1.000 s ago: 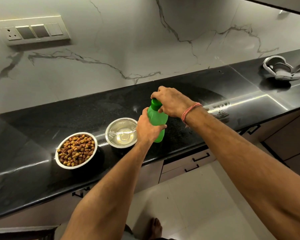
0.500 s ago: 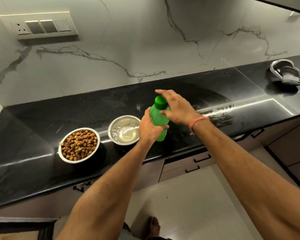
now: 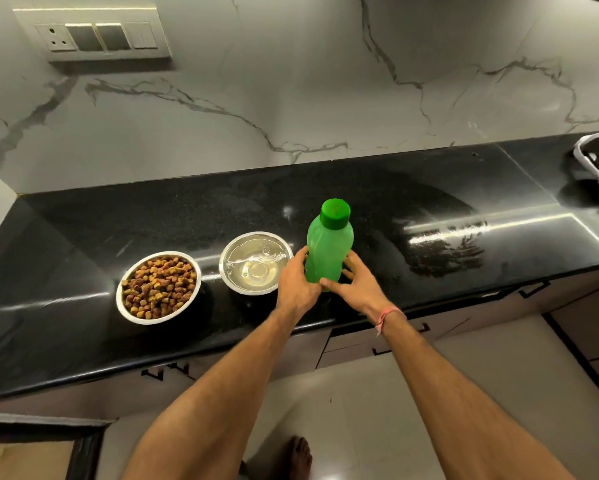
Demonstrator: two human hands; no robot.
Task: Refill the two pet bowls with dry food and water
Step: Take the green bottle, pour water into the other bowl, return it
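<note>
A green bottle (image 3: pixel 331 247) with its green cap (image 3: pixel 335 213) on stands upright on the black counter (image 3: pixel 83 237). My left hand (image 3: pixel 296 282) grips its lower left side. My right hand (image 3: pixel 356 285) holds its lower right side, thumb up the side and a finger across the front of the base. Just left of the bottle sits a steel bowl (image 3: pixel 249 289) with clear water in it. Further left, a second steel bowl (image 3: pixel 154 320) is full of brown dry kibble.
A white and grey device (image 3: pixel 595 161) lies at the counter's far right. A marble wall with a switch panel (image 3: pixel 93 36) rises behind. Drawers with dark handles (image 3: pixel 353 344) sit below the counter edge. My bare foot (image 3: pixel 299 455) stands on the pale tiled floor.
My right hand has left the bottle's cap and dropped to the bottle's lower right side. My left hand has slid lower on the bottle, which stays upright.
</note>
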